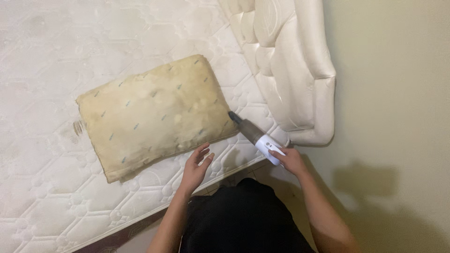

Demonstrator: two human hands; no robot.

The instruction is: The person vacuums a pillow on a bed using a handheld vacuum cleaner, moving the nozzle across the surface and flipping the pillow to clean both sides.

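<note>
From the head view, gripping a small white handheld vacuum [259, 137] in the right hand [291, 160], nozzle touching the stained yellow pillow [154, 112] lying on the quilted mattress [42, 61], left hand [196, 166] hovering open, fingers spread, beside the pillow's near edge.

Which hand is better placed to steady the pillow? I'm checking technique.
Left. The left hand hovers open at the stained yellowish fabric pillow's near edge; the right hand grips the white-and-grey handheld vacuum.
</note>
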